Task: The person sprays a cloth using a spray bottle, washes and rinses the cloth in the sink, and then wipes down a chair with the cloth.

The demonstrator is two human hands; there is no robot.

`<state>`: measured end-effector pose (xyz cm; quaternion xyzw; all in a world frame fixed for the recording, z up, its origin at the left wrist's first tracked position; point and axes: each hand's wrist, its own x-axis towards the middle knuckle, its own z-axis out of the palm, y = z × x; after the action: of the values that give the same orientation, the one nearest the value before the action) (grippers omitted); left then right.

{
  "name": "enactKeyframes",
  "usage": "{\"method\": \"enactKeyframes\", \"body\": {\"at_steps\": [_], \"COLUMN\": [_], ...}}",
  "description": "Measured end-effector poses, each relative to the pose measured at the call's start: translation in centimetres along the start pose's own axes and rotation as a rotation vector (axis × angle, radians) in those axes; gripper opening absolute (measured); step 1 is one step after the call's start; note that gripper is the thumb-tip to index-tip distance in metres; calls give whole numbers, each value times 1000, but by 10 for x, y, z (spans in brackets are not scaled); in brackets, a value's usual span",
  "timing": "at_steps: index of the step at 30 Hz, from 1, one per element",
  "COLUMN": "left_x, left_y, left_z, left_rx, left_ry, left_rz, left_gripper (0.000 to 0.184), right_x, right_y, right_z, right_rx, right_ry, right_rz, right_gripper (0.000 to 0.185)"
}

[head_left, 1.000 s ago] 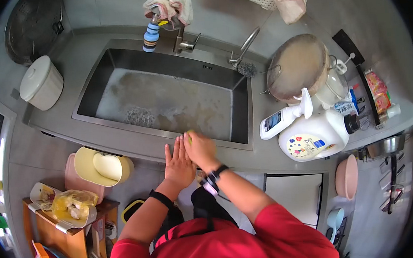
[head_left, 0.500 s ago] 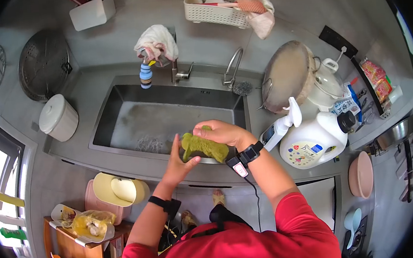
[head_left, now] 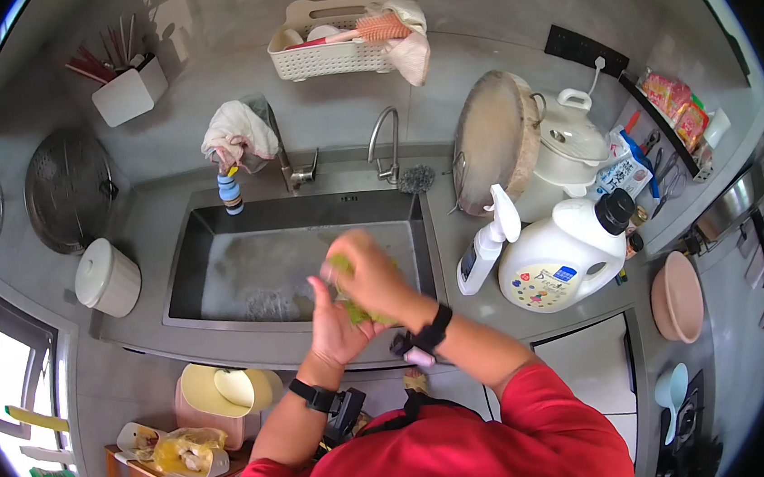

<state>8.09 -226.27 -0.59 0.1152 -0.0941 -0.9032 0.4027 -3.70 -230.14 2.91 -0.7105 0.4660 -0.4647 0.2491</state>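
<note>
Over the near edge of the sink, my right hand point(head_left: 369, 274) is closed on a green cloth point(head_left: 357, 313), slightly blurred by motion. Parts of the cloth show above and below that hand. My left hand point(head_left: 337, 326) is just to the left and below, palm up with its thumb raised and fingers apart, against the lower part of the cloth. Behind both hands, the sink point(head_left: 185, 256) holds cloudy water with some foam. A faucet covered by a pale cloth point(head_left: 239, 135) stands at its back.
Right of the sink are a spray bottle point(head_left: 485, 252), a large white detergent jug point(head_left: 552, 264), a round wooden board point(head_left: 496, 138) and a white pot point(head_left: 571, 140). A lidded white container point(head_left: 107, 279) stands left. A yellow bin point(head_left: 203, 390) hangs below the counter.
The camera view has shifted, showing more of the wall. My right hand has moved up and across to my left hand, and the green cloth, earlier stretched rightward, now lies bunched between them.
</note>
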Motion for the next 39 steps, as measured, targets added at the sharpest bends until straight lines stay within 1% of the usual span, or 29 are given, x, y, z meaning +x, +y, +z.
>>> {"method": "enactKeyframes", "body": {"at_steps": [1,2,3,4,5,6,7,8,9,11,12,14,15,17,18,19,21,22,23,25,26,27,28,29,30,33,35,37,39], "left_x": [5,6,5,6,9,9,5,2,0,4,6,14,17,20,19,18,18,24,31,47,54,60,66,73,79,92,94,97,92], "left_y": [3,9,16,24,34,40,44,47,48,38,32,16,12,5,11,17,26,25,29,37,40,43,44,45,46,51,50,50,56], "left_z": [10,12,10,-1,-18,-32,-30,-24,-17,-4,1,8,9,7,5,6,12,13,10,-7,-14,-19,-19,-17,-14,-36,-19,-7,-5], "left_rx": [22,1,-24,-21,103,225,229,191,152,102,12,-64,-56,-51,-29,-29,649,816,817,1310,1395,1394,1766,2139,2277,2452,2485,2517,2535], "left_ry": [-31,-5,21,26,116,207,215,242,268,345,247,122,126,-55,-41,-31,186,361,369,458,443,450,505,552,579,599,643,768,762], "left_rz": [120,142,167,168,208,248,249,213,176,130,13,-170,-174,-207,-234,-236,-184,-168,-167,-148,-115,-116,-72,-23,-98,-34,-62,39,96], "left_gripper": [94,83,73,73,63,53,53,44,35,36,39,48,48,54,53,53,43,26,26,17,22,22,27,32,39,43,46,47,48], "right_x": [-16,-29,-42,-47,-52,-53,-53,-49,-43,-28,-24,-11,-5,9,14,21,29,33,35,40,42,46,51,55,59,64,67,75,78], "right_y": [12,-1,-13,-19,-19,-12,-2,2,3,23,38,54,53,27,31,36,47,50,56,74,84,95,106,115,125,142,139,139,147], "right_z": [14,16,7,-5,-15,-24,-33,-44,-55,-47,-38,-24,-26,-41,-39,-35,-22,-14,-6,13,24,33,42,49,56,66,64,56,52], "right_rx": [-81,-187,-216,-202,-184,-174,13,197,305,303,307,1230,1236,1127,972,981,782,750,756,553,559,434,307,309,238,156,153,87,235], "right_ry": [-96,-105,-139,-229,-317,-317,-384,-449,-449,-41,-37,-108,-101,-454,-413,-412,-481,-465,-469,-409,-413,-338,-262,-266,-193,-98,67,49,69], "right_rz": [-199,-326,-363,-400,-436,-435,-310,-185,90,-32,-31,379,375,301,286,291,347,336,336,307,309,305,299,300,331,408,456,474,298], "right_gripper": [29,35,42,43,45,45,45,46,53,59,59,64,64,65,47,47,29,20,20,18,18,17,16,16,16,16,18,25,31]}}
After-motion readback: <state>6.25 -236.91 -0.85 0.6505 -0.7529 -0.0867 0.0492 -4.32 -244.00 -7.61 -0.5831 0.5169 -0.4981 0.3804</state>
